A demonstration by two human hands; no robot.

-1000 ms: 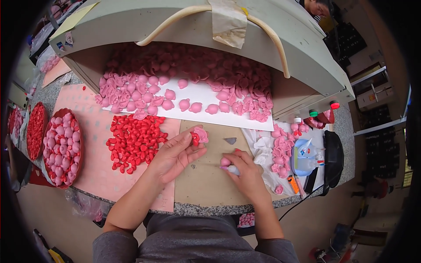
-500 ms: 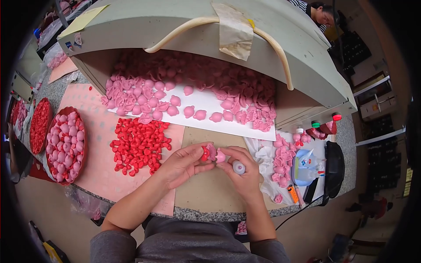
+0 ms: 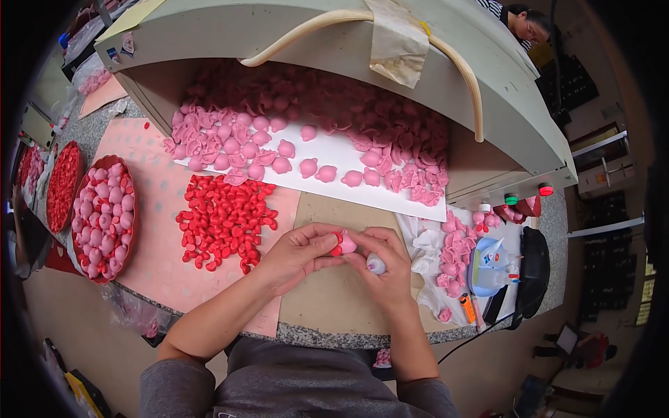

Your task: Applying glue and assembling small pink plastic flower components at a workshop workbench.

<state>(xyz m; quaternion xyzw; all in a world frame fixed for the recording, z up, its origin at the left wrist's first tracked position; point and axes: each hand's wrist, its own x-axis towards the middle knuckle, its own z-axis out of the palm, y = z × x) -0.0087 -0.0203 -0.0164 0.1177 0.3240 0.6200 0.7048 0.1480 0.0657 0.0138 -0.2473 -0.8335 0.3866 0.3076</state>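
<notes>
In front of me, over the tan board, my left hand (image 3: 296, 256) pinches a small glossy red piece (image 3: 336, 246) between thumb and fingers. Against it sits a pink rounded shell piece (image 3: 348, 242), gripped by the fingertips of my right hand (image 3: 390, 272). That same hand also keeps a small translucent squeeze bottle (image 3: 376, 264) tucked in its palm. The fingers partly hide where the pink and red pieces meet. A pile of loose red pieces (image 3: 226, 219) lies on the pink sheet left of my hands.
Beyond my hands, many pink shells (image 3: 281, 165) lie on white paper under a grey cabinet (image 3: 313, 42). To the left stands a red basket (image 3: 138, 230) of pink and red pieces. On the right are a blue tray (image 3: 476, 282), more pink shells (image 3: 456, 254) and an orange lighter (image 3: 467, 306).
My hands have come closer together. The pink shells, apart before, are now pressed together by the red piece. The bottle has tilted slightly, and the whole view has shifted a little.
</notes>
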